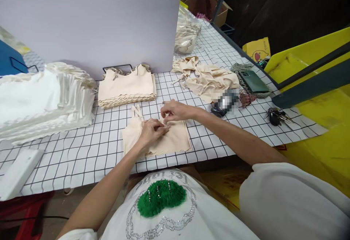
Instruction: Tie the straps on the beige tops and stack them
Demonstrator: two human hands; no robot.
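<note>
A beige camisole top [175, 141] lies flat at the near edge of the table, its wavy hem toward me and a thin strap sticking out at its upper left. My left hand [152, 133] rests on its middle, the fingertips pressed together on the fabric near the neckline. Just above and to the right hovers my right hand [176, 110], fingers curled in toward the thumb close to the left fingertips. Whatever lies between those right fingers is too small to make out.
Behind the top is a stack of folded beige tops [127, 87]; a taller white stack [32, 101] stands left. Loose beige garments [210, 79], a phone [254, 81], a black cable [218, 110] and keys [276, 116] lie right. A pale panel [90, 21] rises behind.
</note>
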